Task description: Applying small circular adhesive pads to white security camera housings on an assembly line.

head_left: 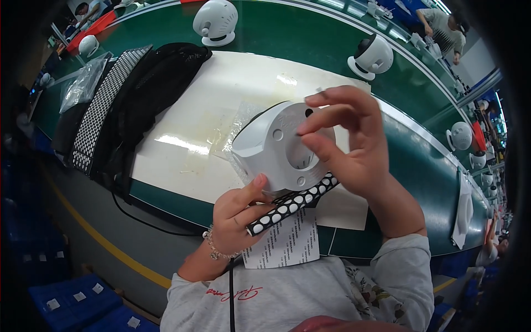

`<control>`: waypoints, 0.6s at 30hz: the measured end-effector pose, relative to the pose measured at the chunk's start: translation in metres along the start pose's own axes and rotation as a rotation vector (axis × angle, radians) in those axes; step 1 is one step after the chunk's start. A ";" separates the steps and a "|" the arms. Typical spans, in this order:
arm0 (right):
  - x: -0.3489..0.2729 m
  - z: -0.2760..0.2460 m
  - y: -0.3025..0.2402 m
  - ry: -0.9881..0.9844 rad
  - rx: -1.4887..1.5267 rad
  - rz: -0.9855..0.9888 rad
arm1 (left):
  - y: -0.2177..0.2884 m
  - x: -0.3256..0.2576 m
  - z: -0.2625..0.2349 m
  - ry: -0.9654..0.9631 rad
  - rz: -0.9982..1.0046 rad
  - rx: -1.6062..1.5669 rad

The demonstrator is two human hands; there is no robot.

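Observation:
My left hand (239, 214) grips a white round plastic device housing (276, 148) from below, thumb on its rim. The same hand also holds a black strip with white dots (291, 202) under the housing. My right hand (348, 141) is raised over the housing's underside, fingers pinched together near its round central opening; something tiny may be between the fingertips, too small to tell. A white printed paper slip (287, 243) hangs below the hands at the table edge.
A white mat (204, 110) covers the green bench (287, 39). Black mesh fabric (149, 94) and a dotted panel (102, 108) lie left. White round devices (215, 22) (371, 56) stand behind. Another person (442, 30) works far right. Blue crates (72, 299) sit on the floor.

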State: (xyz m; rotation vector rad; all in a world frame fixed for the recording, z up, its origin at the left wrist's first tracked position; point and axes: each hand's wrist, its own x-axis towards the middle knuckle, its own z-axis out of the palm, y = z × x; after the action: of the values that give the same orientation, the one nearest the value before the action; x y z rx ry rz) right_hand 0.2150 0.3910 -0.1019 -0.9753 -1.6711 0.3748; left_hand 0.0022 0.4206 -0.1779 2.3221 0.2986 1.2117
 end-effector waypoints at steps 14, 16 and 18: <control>0.011 0.015 0.004 -0.035 0.147 0.174 | -0.003 0.001 0.005 0.078 -0.044 0.008; 0.011 0.015 0.004 -0.030 0.151 0.195 | -0.005 0.001 0.005 0.074 -0.044 0.002; 0.010 0.016 0.004 -0.023 0.155 0.218 | -0.009 -0.002 0.005 0.052 -0.013 0.014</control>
State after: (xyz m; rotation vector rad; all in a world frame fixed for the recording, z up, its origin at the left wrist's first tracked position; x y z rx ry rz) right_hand 0.2020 0.4047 -0.1034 -1.0420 -1.5353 0.6535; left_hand 0.0056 0.4261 -0.1866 2.2992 0.3404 1.2696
